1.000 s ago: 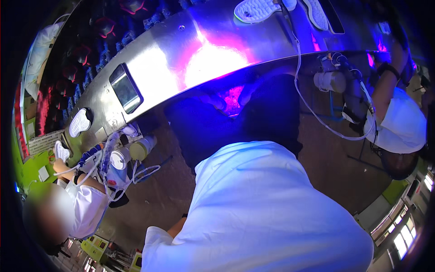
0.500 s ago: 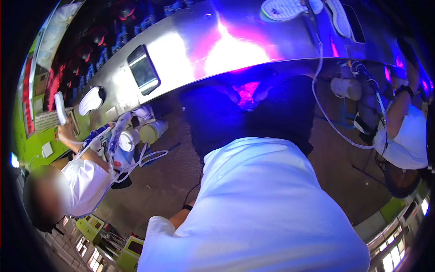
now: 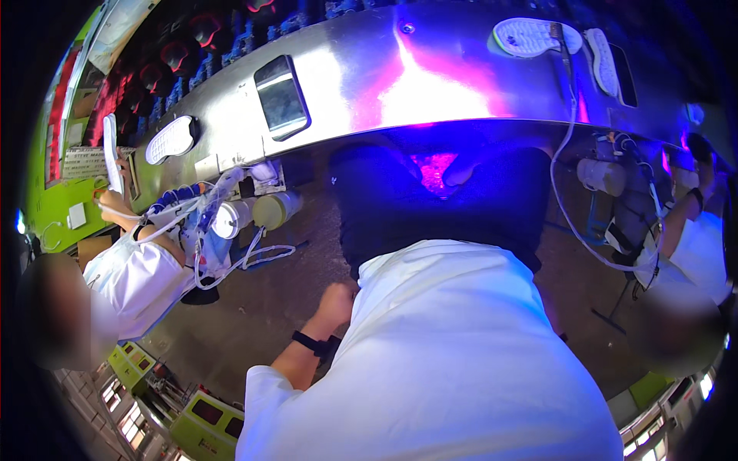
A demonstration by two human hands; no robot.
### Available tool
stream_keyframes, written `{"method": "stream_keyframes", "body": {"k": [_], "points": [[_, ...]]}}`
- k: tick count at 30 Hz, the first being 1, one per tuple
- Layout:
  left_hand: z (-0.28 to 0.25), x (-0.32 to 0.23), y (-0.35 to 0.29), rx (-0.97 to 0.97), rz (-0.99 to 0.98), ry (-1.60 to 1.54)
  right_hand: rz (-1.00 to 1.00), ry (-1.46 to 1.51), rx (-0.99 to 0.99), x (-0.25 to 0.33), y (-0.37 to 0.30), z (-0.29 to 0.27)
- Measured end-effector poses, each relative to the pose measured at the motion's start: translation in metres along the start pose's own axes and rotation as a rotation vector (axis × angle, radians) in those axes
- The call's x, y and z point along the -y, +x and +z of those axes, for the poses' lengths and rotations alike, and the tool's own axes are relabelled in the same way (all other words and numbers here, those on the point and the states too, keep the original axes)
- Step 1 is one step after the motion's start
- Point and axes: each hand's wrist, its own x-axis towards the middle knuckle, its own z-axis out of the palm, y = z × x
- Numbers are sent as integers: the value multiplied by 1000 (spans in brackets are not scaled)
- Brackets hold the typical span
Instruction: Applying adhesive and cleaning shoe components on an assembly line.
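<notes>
My left hand [image 3: 336, 303] hangs low beside my left hip, with a dark band on the wrist. Its fingers are curled closed against my side, and whatever may be inside them is hidden. My right hand is behind my body, out of sight. Ahead, on the metal ledge, lies a dark phone [image 3: 281, 98]. A white shoe sole [image 3: 524, 38] is at the far right, with a brush [image 3: 561, 48] resting over it. Another sole [image 3: 601, 64] stands beside a second phone [image 3: 628, 75]. A further sole [image 3: 171, 140] lies on the left of the ledge.
The metal ledge [image 3: 346, 77] curves ahead of my knees, with a dark rack behind it. At left, a person [image 3: 138, 265] holds a sole near white buckets [image 3: 277, 210] and looped hoses. Another person [image 3: 692, 238] sits at right by a hose and container [image 3: 601, 177].
My left hand has come into sight beside my hip. The whole view has shifted, with the ledge lower and further right. The person at right now shows more.
</notes>
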Motion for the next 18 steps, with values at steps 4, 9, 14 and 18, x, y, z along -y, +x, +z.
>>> {"method": "stream_keyframes", "body": {"k": [4,9,14,18], "points": [[-47,-61,18,-308,104,-358,-67,-51,16,85,8,23],[-62,-147,26,-119,511,-424,-190,40,243,129,14,58],[-67,-152,16,102,689,-339,-520,-347,359,117,-8,43],[-63,-150,10,8,760,-269,-510,-310,400,138,-16,49]]}}
